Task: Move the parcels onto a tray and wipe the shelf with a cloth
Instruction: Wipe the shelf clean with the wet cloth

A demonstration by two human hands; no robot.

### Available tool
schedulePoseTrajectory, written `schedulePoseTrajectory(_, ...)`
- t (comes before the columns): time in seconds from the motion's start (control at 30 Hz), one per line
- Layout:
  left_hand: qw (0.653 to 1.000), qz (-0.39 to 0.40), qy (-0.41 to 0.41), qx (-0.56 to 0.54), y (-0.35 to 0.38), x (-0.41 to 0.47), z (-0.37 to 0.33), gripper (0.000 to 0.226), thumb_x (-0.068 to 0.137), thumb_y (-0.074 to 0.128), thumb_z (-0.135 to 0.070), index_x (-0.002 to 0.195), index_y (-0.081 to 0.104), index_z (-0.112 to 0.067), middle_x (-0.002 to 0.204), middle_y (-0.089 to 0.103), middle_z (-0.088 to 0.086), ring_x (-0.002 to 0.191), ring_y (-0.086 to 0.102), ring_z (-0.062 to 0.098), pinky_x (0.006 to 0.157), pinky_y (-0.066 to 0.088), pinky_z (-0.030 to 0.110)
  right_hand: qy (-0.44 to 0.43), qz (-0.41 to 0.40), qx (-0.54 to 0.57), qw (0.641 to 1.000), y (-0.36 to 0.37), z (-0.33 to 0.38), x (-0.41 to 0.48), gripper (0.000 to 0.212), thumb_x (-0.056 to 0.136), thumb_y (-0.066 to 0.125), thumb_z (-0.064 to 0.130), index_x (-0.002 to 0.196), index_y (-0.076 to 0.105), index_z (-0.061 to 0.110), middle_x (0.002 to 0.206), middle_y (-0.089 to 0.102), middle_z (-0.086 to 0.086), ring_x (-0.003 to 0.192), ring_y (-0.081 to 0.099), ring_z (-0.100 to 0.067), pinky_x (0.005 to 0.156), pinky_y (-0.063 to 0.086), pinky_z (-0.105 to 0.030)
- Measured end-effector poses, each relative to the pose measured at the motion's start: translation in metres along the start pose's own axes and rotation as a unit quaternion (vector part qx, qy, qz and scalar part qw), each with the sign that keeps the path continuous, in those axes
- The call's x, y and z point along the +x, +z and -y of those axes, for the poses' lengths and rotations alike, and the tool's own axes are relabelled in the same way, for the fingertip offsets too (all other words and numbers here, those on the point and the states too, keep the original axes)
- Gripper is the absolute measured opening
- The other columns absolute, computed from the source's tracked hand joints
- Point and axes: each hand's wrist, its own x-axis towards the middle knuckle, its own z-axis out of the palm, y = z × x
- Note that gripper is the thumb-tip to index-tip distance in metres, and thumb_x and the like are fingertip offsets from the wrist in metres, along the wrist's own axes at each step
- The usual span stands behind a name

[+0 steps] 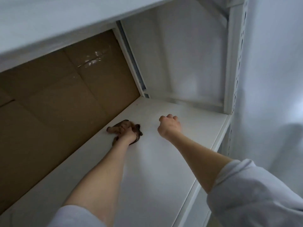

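The white metal shelf (155, 161) runs from the lower left to the far right corner. A dark brown cloth (136, 131) lies bunched on it near the cardboard back. My left hand (126, 131) grips the cloth and presses it on the shelf surface. My right hand (169, 126) is curled into a fist with nothing in it, resting on or just above the shelf to the right of the cloth. No parcels or tray are in view.
Brown cardboard (57, 104) with a strip of clear tape covers the back behind the shelf. A white side panel (188, 63) and a perforated upright post (237, 71) close the right end. Another white shelf (57, 18) hangs close overhead.
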Motion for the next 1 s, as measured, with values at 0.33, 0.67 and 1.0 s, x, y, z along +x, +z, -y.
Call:
schedulePoseTrajectory(0.33,0.95,0.054,0.276,0.136,0.002,-0.121,-0.115,0.045,0.085,0.041,-0.008,0.128,0.051,-0.019,0.122,0.06,0.003,0.113,0.056,0.021,0.097,0.047,0.033,0.051,-0.047,0.004,0.998,-0.018,-0.026,0.005,0.041,0.092,0.05,0.033,0.131,0.05,0.02,0.13,0.047,-0.009,0.124,0.037,-0.03,0.096,0.036,-0.035)
schedulePoseTrajectory(0.67,0.988,-0.056,0.011,0.142,-0.046,-0.175,-0.027,0.058,0.086,0.06,-0.044,0.137,0.042,-0.023,0.136,0.047,0.01,0.131,0.037,0.027,0.103,0.034,0.038,0.027,0.007,-0.026,0.999,-0.044,-0.036,-0.046,0.038,0.09,0.042,0.01,0.126,0.056,0.013,0.132,0.043,-0.014,0.124,0.036,-0.033,0.099,0.037,-0.036)
schedulePoseTrajectory(1.0,0.982,0.093,0.135,0.099,-0.005,-0.232,-0.101,0.07,0.089,0.057,-0.03,0.149,0.022,-0.026,0.159,0.014,0.001,0.133,0.037,0.037,0.111,0.033,0.042,0.046,0.007,-0.041,0.998,-0.068,-0.094,-0.086,0.038,0.09,0.04,0.008,0.123,0.057,0.012,0.131,0.044,-0.014,0.123,0.036,-0.034,0.095,0.041,-0.038)
